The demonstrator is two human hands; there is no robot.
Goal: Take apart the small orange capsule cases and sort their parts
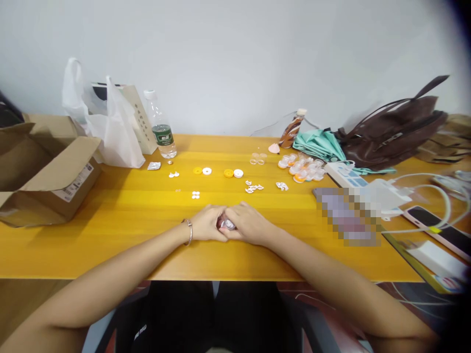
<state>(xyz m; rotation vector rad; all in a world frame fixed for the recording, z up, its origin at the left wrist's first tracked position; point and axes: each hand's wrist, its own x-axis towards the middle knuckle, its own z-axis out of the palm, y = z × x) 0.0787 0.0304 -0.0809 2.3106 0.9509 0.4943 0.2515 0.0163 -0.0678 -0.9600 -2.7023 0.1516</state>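
Note:
Both hands meet near the front of the yellow table, fingers curled around one small round white-and-clear piece (228, 224). My left hand (208, 223) grips it from the left, a bracelet on that wrist. From the right, my right hand (250, 223) closes over it, and the fingers cover most of the piece. Just beyond lie small white discs (196, 195). Farther back are yellow discs (228, 173) beside white discs (238, 173). White cut-out pieces (253, 188) lie to the right of these, with clear rings (258, 159) behind them.
At left stand an open cardboard box (79, 169), a white plastic bag (117, 132) and a water bottle (164, 132). Toward the right are several clear-and-orange round cases (301, 169), a brown drink bottle (292, 130), a brown bag (397, 130), a power strip (344, 175) and phones (437, 228).

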